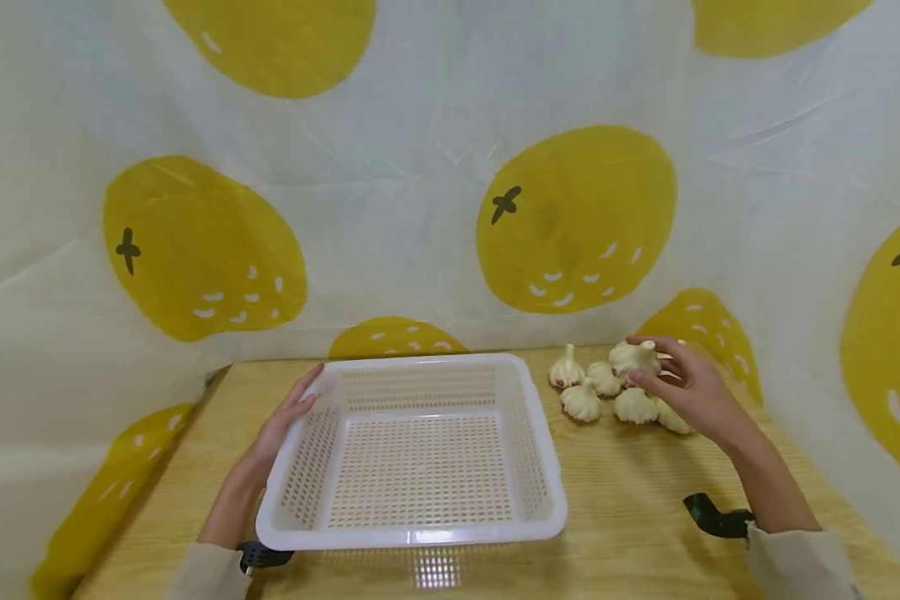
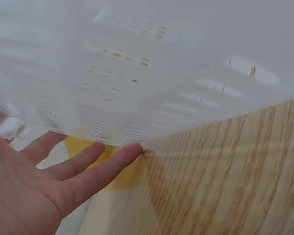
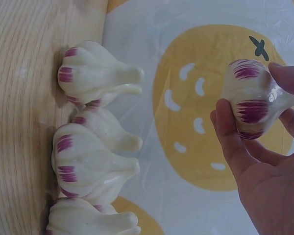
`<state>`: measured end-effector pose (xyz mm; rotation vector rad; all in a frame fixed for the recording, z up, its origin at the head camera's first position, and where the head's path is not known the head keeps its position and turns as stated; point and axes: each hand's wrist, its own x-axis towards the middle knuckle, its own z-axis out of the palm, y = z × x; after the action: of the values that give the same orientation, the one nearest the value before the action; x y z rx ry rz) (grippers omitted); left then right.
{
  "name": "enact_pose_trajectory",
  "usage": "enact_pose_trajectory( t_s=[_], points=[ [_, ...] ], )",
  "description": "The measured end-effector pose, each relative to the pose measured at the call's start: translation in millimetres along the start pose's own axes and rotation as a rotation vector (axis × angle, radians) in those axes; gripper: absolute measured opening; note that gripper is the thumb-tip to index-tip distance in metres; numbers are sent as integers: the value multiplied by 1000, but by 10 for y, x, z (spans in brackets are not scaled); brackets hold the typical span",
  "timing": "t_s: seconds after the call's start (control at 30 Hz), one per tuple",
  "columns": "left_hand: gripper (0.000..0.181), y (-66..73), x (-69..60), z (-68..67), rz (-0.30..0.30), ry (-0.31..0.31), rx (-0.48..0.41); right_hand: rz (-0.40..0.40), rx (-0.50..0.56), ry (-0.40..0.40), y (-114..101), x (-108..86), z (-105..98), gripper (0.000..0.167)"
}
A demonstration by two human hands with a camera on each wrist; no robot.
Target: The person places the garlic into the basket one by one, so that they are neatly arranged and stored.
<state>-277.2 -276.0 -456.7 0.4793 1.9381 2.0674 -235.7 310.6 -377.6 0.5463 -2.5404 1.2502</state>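
Observation:
A white plastic basket [image 1: 412,536] with a perforated floor and walls sits in the middle, nothing inside it. My left hand [image 1: 281,429] holds its left side, thumb by the rim; in the left wrist view the fingers of that hand [image 2: 39,191] reach under the basket [image 2: 186,49]. At the back right, my right hand [image 1: 693,392] grips a garlic bulb [image 1: 632,360] between thumb and fingers. The right wrist view shows this bulb [image 3: 250,93], white with purple streaks, raised off the table. Several more garlic bulbs [image 1: 581,402] stand just below and left of that hand.
The wooden table [image 1: 615,517] carries the basket and the garlic. A white cloth [image 1: 405,250] with yellow fruit prints hangs behind and along both sides. Dark straps with small mounts [image 1: 720,518] are on both wrists.

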Motion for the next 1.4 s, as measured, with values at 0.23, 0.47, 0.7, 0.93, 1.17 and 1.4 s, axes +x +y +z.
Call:
enact_pose_trajectory(
  t_s=[0.23,0.47,0.7,0.93,1.17,1.4],
  points=[
    [60,-17,18,14,-22,22,3,13,-5,-17,-40,4,22,46],
    [59,0,-1,0,-11,17,12,30,-18,-33,-92,22,20,45],
    [59,28,-2,-15,-3,-3,24,31,-12,-25,-144,4,45,43],
    [59,29,5,-12,-10,-7,35,33,-10,-32,-166,-40,80,43],
    [59,-11,23,16,4,-4,19,37,-1,-59,-184,-26,80,47],
    [59,-20,21,13,6,-5,19,25,24,-69,-192,-10,134,47]
  ],
)
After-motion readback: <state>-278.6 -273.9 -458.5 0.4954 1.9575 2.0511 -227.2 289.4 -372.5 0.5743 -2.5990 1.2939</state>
